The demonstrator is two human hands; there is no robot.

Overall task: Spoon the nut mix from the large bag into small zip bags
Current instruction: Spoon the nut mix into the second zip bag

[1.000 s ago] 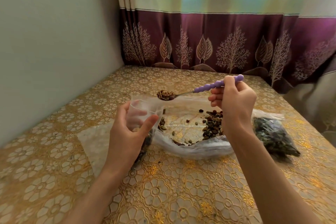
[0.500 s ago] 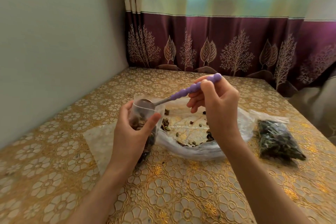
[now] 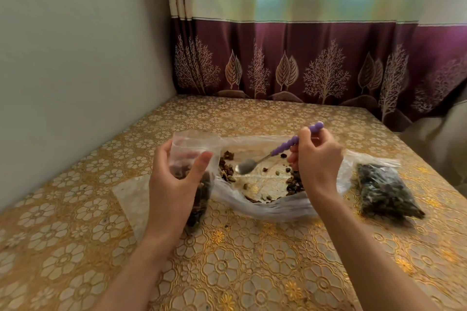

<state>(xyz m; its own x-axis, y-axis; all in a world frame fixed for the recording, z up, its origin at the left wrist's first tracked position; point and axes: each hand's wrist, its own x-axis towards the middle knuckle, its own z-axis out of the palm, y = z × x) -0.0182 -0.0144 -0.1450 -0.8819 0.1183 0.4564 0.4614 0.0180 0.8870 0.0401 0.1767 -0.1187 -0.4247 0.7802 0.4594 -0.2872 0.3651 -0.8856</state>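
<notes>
My left hand point(image 3: 174, 184) is wrapped around a small zip bag point(image 3: 195, 159), holding it upright with its mouth open and nut mix filling its lower part. My right hand point(image 3: 316, 159) pinches the purple handle of a spoon point(image 3: 275, 153), whose empty metal bowl hangs over the large bag point(image 3: 267, 204) lying open on the counter point(image 3: 252, 272) with scattered nuts left inside. A filled small bag point(image 3: 386, 192) lies just right of the large one.

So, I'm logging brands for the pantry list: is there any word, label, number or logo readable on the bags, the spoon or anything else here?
None readable.
Large bag, small zip bag and filled bag: clear plastic, no print visible.
Spoon: no marking visible.
Tablecloth and curtain: patterns only.
</notes>
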